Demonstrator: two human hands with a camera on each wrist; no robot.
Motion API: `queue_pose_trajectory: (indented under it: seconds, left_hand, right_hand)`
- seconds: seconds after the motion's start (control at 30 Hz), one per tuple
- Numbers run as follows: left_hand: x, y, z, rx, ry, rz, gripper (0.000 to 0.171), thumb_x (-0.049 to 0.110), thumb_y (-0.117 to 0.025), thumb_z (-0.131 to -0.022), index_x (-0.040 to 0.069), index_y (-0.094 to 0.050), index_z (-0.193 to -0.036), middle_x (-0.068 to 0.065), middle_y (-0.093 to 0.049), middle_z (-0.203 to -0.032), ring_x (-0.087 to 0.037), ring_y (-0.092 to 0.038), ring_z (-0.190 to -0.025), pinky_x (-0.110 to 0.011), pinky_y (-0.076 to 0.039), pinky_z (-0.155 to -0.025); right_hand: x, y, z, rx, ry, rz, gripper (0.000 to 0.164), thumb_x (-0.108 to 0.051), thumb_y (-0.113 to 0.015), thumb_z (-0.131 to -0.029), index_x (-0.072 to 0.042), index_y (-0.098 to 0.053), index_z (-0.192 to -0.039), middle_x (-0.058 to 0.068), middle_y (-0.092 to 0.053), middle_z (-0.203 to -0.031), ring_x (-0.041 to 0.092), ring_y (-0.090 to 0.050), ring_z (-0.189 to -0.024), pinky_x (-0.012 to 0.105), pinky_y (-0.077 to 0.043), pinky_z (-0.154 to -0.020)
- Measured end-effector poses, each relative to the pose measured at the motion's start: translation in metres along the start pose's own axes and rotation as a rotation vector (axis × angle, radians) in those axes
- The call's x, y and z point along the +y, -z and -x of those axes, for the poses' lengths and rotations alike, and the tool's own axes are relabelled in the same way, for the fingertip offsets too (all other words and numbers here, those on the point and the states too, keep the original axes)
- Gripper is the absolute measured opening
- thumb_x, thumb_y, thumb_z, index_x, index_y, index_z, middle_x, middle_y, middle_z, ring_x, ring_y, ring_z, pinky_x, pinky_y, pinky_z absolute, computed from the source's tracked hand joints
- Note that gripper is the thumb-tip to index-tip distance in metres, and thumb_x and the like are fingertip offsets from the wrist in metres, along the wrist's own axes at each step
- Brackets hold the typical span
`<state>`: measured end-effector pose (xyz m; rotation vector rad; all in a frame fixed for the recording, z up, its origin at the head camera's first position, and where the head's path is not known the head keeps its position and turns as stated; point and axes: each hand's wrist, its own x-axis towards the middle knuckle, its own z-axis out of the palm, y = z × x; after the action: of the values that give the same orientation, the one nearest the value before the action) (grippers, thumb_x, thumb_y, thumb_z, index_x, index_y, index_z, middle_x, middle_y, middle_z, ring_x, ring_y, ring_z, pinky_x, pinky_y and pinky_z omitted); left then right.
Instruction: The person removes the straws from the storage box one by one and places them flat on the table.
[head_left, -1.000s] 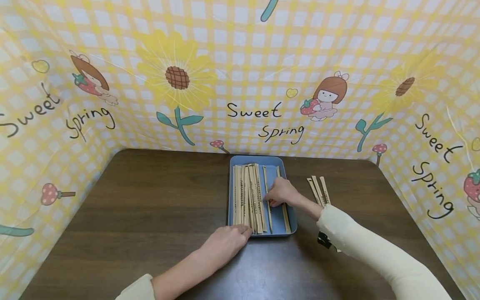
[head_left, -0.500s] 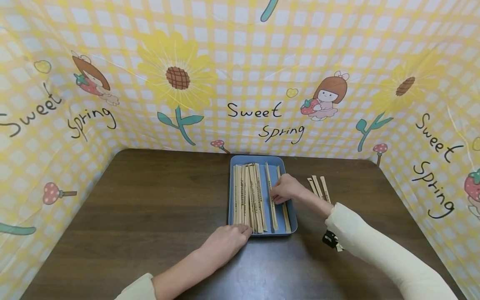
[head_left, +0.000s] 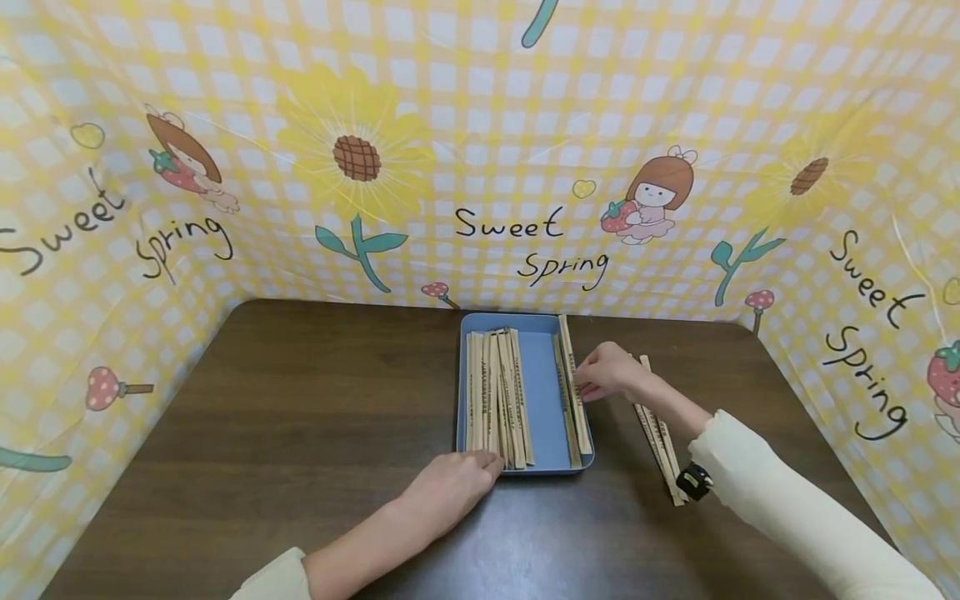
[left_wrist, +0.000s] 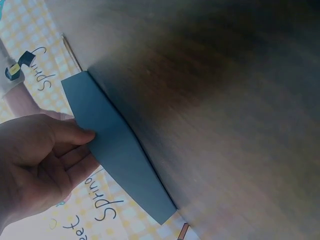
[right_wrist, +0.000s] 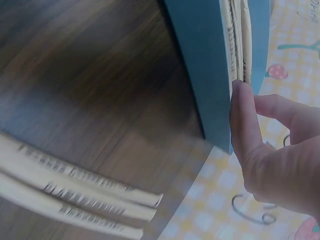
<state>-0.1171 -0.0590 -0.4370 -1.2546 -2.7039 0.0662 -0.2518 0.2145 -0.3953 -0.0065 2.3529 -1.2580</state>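
Observation:
A blue tray (head_left: pixel 543 400) holds a row of long, slim paper-wrapped sticks (head_left: pixel 495 400) with printed text along its left side. My left hand (head_left: pixel 453 483) grips the tray's near wall, the thumb on its outer face in the left wrist view. At the tray's right wall, my right hand (head_left: pixel 609 372) pinches one paper-wrapped stick (head_left: pixel 576 387) between thumb and fingers. That stick leans along the right rim, its far end reaching past the tray's far corner. Another wrapped stick (head_left: pixel 562 392) lies just left of it inside the tray.
Several more wrapped sticks (right_wrist: pixel 90 195) lie on the brown wooden table (head_left: pixel 300 400) to the tray's right, partly under my right forearm. A yellow checked cloth (head_left: pixel 480 150) with printed flowers stands around the table's back and sides.
My right hand has shifted right from the tray's middle to its right wall, carrying the wrapped stick from beside the row to the right rim. My left hand has stayed put.

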Motion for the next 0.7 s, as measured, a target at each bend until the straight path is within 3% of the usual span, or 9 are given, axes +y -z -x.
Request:
queue_pose_trajectory:
  seconds: [0.43, 0.7]
  left_hand:
    - [0.0, 0.0, 0.0, 0.022, -0.005, 0.007, 0.034, 0.0, -0.072, -0.087, 0.004, -0.07, -0.121, -0.008, -0.069, -0.116, -0.018, -0.066, -0.106, -0.024, -0.059, -0.075]
    - [-0.001, 0.001, 0.0, 0.009, -0.007, 0.01, 0.034, -0.001, -0.07, -0.088, 0.004, -0.07, -0.121, -0.009, -0.069, -0.117, -0.02, -0.067, -0.104, -0.025, -0.059, -0.075]
  right_hand:
    - [0.024, 0.024, 0.018, 0.036, -0.034, 0.031, 0.023, 0.002, -0.057, -0.095, 0.02, -0.062, -0.107, 0.031, -0.062, -0.113, 0.03, -0.068, -0.086, 0.034, -0.061, -0.076]
    - [0.043, 0.032, 0.026, 0.051, -0.047, 0.074, 0.02, 0.005, -0.056, -0.094, 0.02, -0.063, -0.104, 0.025, -0.065, -0.099, 0.026, -0.068, -0.079, 0.034, -0.062, -0.073]
